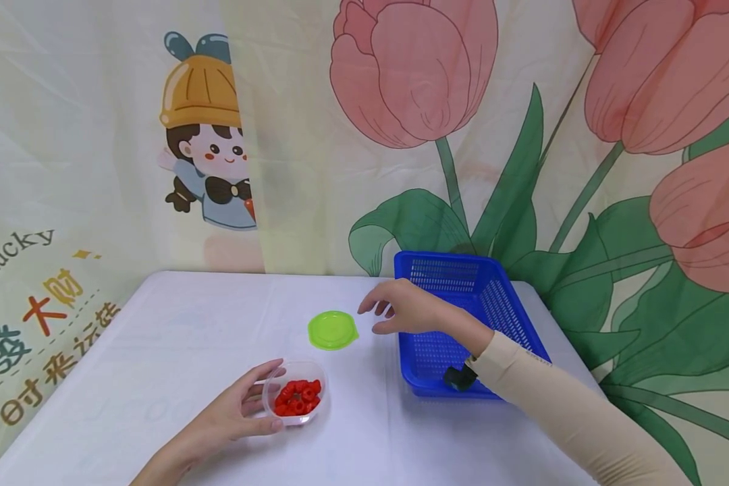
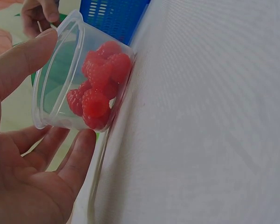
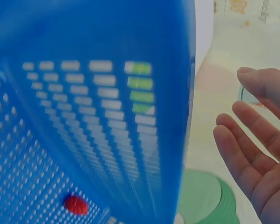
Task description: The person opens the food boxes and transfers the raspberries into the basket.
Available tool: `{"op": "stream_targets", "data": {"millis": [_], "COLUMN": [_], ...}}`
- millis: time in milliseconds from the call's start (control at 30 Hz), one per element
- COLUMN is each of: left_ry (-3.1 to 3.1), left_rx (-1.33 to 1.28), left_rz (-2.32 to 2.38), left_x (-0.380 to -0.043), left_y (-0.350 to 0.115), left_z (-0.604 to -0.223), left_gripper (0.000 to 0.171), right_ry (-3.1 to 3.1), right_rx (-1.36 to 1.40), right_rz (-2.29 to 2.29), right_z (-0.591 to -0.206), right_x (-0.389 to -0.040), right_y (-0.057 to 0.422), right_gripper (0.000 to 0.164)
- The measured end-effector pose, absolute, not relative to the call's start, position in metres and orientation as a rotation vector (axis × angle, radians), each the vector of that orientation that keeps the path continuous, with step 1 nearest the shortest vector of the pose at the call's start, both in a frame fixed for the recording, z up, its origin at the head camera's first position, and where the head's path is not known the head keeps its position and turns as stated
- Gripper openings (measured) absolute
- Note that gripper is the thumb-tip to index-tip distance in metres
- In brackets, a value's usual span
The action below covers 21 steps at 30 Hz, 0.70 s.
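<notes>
My left hand (image 1: 233, 408) holds a clear plastic cup (image 1: 324, 391) at its side, thumb and fingers spread around it. Several red raspberries (image 2: 100, 70) lie in the bottom of this cup, which stands upright on the white table. Over the left rim of the blue basket (image 1: 408, 361) hovers my right hand (image 1: 410, 307), its fingers loosely bent with nothing between them. One red raspberry (image 3: 76, 205) shows inside the basket in the right wrist view; my forearm covers part of the basket in the head view. A round green lid (image 1: 332, 330) lies flat on the table between cup and basket.
The white table (image 1: 176, 337) runs back to a patterned cloth (image 1: 298, 135) hanging behind it. The basket takes up the table's right side, close to the cloth. A small black device (image 1: 458, 378) sits under my right wrist, over the basket.
</notes>
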<state>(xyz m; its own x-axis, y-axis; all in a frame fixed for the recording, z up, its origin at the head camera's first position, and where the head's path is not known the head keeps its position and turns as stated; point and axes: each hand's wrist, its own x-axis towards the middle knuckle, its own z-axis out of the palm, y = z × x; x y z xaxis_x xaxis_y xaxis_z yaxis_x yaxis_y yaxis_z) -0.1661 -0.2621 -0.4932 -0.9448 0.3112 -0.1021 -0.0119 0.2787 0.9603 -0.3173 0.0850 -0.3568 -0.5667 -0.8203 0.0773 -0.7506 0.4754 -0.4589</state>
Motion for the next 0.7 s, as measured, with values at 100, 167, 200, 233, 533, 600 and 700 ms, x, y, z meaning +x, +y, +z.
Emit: {"op": "stream_targets", "data": {"millis": [100, 167, 200, 233, 533, 600, 700], "left_ry": [2.277, 2.277, 2.278, 2.28, 2.281, 2.288, 2.294], "left_rx": [0.27, 0.265, 0.266, 0.265, 0.282, 0.271, 0.264], "left_rz": [1.713, 1.713, 1.711, 1.71, 1.695, 1.693, 1.693], "left_x": [-0.167, -0.167, -0.167, -0.168, -0.167, -0.167, -0.168], "left_y": [-0.262, -0.262, -0.262, -0.262, -0.262, -0.262, -0.261], "left_z": [-0.493, -0.493, -0.493, -0.493, -0.495, -0.495, -0.494], "left_gripper": [0.095, 0.095, 0.095, 0.095, 0.095, 0.094, 0.094], "right_ry": [2.545, 2.539, 2.536, 2.535, 2.527, 2.528, 2.539], "right_rx": [-1.386, -1.388, -1.39, -1.388, -1.418, -1.423, -1.42], "right_rz": [-0.688, -0.691, -0.697, -0.7, -0.671, -0.672, -0.685], "right_z": [-0.36, -0.363, -0.363, -0.364, -0.374, -0.374, -0.374], "right_x": [-0.311, -0.308, -0.306, -0.305, -0.295, -0.294, -0.291], "right_y": [0.078, 0.074, 0.072, 0.07, 0.058, 0.057, 0.056], "right_gripper": [0.034, 0.034, 0.034, 0.034, 0.033, 0.033, 0.033]}}
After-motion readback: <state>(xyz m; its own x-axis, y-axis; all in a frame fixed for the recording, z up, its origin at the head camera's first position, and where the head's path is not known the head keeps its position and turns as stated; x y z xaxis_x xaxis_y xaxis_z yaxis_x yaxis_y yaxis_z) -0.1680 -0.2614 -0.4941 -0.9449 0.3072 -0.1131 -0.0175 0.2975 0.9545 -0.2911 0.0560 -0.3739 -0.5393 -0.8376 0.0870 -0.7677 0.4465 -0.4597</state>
